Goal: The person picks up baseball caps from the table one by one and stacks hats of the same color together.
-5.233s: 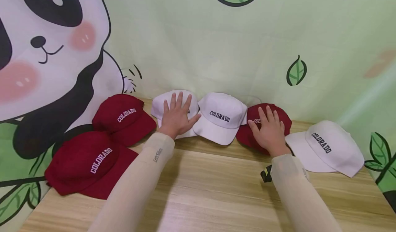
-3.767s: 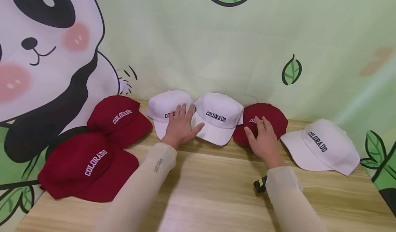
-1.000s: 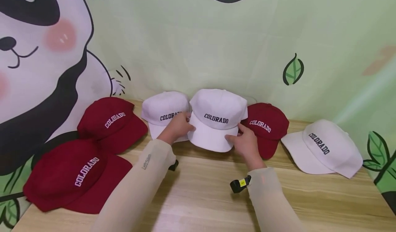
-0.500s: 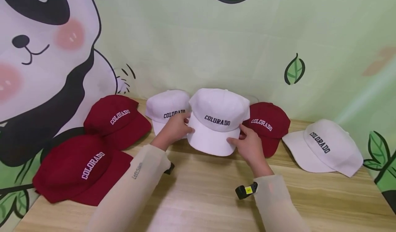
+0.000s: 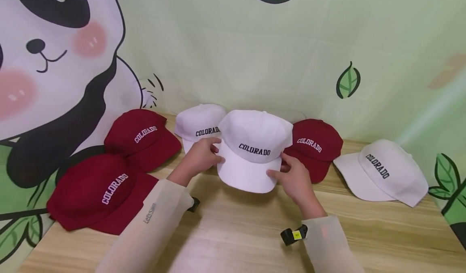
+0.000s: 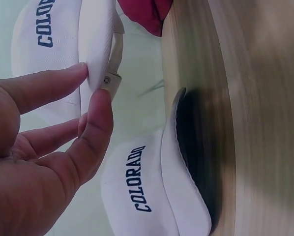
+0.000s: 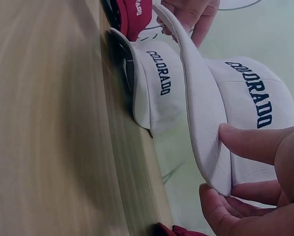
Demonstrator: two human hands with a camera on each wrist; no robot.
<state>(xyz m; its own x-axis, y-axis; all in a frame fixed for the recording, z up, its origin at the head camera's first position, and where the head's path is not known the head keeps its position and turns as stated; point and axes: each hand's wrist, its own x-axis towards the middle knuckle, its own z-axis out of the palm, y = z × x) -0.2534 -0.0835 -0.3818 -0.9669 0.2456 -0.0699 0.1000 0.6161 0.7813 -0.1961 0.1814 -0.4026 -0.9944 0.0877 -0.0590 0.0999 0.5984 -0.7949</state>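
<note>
A white baseball cap (image 5: 255,133) with black COLORADO lettering is held up between both hands, its brim toward me. My left hand (image 5: 199,156) pinches the brim's left corner, thumb on top and fingers beneath, as the left wrist view shows on the cap (image 6: 95,44). On the opposite corner my right hand (image 5: 294,178) pinches the brim the same way; in the right wrist view the cap (image 7: 206,113) is clear of the wooden table. Behind the left hand sits another white cap (image 5: 200,121), partly covered. Just behind the right hand lies a dark red cap (image 5: 316,143).
Two more dark red caps stand at the left, one at the back (image 5: 140,139) and one nearer (image 5: 98,192). A third white cap (image 5: 386,170) lies at the right. The wooden table (image 5: 233,232) meets a green panda-print cloth (image 5: 225,54) at the back.
Earlier both hands were spread flat over the caps. They then took the middle white cap by its brim, raised it off the row and, lately, brought it slightly nearer.
</note>
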